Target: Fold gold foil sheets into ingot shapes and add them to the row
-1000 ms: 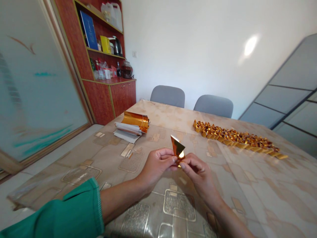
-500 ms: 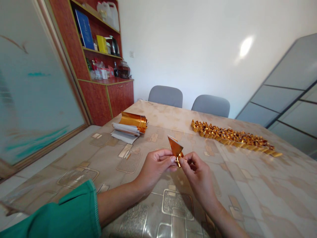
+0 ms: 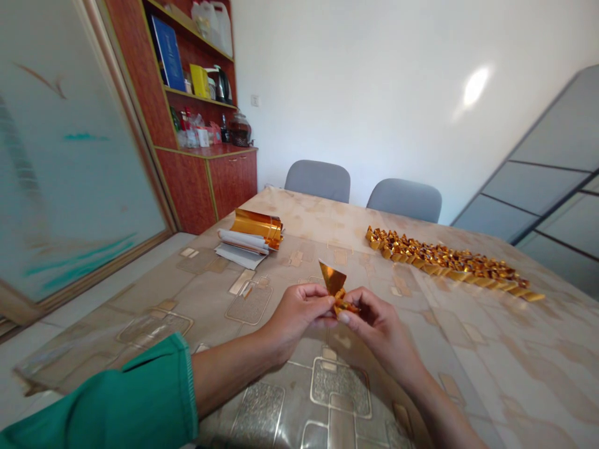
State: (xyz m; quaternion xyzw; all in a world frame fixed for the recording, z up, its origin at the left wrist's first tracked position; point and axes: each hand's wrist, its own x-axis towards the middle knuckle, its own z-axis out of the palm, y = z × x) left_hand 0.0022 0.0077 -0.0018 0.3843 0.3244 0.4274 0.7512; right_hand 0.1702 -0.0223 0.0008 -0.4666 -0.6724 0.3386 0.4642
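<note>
Held item: a folded gold foil piece (image 3: 337, 288), held above the tabletop (image 3: 435, 380) between both hands, near the viewer.
Direction: its long axis tilts, with the triangular point aimed up and away, slightly left; the crumpled base lies lower right.
Left hand: the left hand (image 3: 294, 319), cuffed by a green sleeve (image 3: 100, 393), is closed on the foil's left side.
Right hand: the right hand (image 3: 381, 333) is pinched on the base.
Handling: a firm, even pinch would likely keep the creases from springing open.
Nearby: a stack of gold foil and white paper sheets (image 3: 249, 240) lies ahead left; a long row of folded gold foil pieces (image 3: 444, 263) lies ahead right.
</note>
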